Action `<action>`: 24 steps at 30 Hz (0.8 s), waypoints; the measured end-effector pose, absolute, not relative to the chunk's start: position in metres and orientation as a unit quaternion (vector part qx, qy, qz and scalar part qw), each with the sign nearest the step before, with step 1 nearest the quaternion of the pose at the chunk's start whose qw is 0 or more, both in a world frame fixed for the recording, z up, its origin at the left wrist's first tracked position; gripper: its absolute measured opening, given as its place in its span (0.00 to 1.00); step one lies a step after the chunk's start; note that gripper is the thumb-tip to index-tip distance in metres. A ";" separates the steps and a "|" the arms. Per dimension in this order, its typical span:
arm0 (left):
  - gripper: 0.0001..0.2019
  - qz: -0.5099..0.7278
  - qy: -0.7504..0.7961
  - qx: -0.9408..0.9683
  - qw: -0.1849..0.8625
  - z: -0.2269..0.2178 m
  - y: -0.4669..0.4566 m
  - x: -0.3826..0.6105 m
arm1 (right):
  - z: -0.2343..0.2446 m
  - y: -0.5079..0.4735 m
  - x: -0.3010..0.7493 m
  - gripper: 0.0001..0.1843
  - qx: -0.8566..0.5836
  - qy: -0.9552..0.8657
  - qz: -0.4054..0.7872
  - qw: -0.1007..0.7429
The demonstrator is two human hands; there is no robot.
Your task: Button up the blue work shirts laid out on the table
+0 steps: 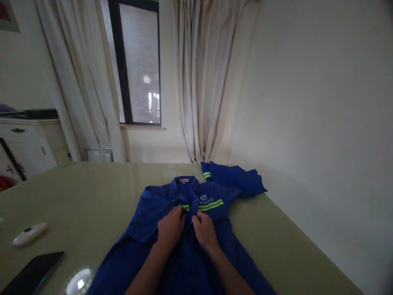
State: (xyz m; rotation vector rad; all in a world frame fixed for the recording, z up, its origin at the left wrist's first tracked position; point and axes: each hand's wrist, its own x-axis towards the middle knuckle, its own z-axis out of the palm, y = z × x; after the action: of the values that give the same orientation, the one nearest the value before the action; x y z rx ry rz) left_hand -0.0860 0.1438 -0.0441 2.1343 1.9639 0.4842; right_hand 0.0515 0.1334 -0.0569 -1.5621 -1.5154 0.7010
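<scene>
A blue work jacket (215, 221) with yellow-green reflective stripes and a white chest emblem lies face up, its collar away from me. My left hand (172, 224) is closed on the front edge just below the stripe on the left side. Across the opening, my right hand (204, 230) pinches the other front edge under the right stripe. Between the hands the two edges stand slightly apart near the collar. Both forearms lie over the lower part of the jacket and hide some of it.
A second folded blue garment (236, 178) lies at the table's far right by the wall. On the left of the green table (92, 192) are a white oval device (30, 234), a black phone (33, 272) and a shiny round object (78, 282). Curtains and a window stand behind.
</scene>
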 end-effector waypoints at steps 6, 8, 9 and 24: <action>0.13 0.174 0.682 0.702 0.108 -0.048 0.150 -0.083 | -0.040 0.147 0.046 0.14 -0.696 -0.627 0.219 0.272; 0.12 0.183 0.673 0.708 0.109 -0.052 0.149 -0.084 | -0.038 0.152 0.042 0.11 -0.703 -0.641 0.186 0.245; 0.11 0.184 0.671 0.709 0.114 -0.054 0.149 -0.085 | -0.039 0.153 0.039 0.10 -0.703 -0.647 0.164 0.245; 0.07 0.448 0.555 0.686 0.145 -0.062 0.154 -0.092 | -0.067 0.167 0.042 0.09 -0.530 -0.655 0.195 0.502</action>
State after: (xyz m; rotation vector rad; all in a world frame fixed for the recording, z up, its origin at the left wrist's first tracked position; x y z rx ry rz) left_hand -0.0916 0.1543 -0.0624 1.9761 1.5980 1.2903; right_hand 0.0424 0.1670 -0.0667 -1.2815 -1.5823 0.4707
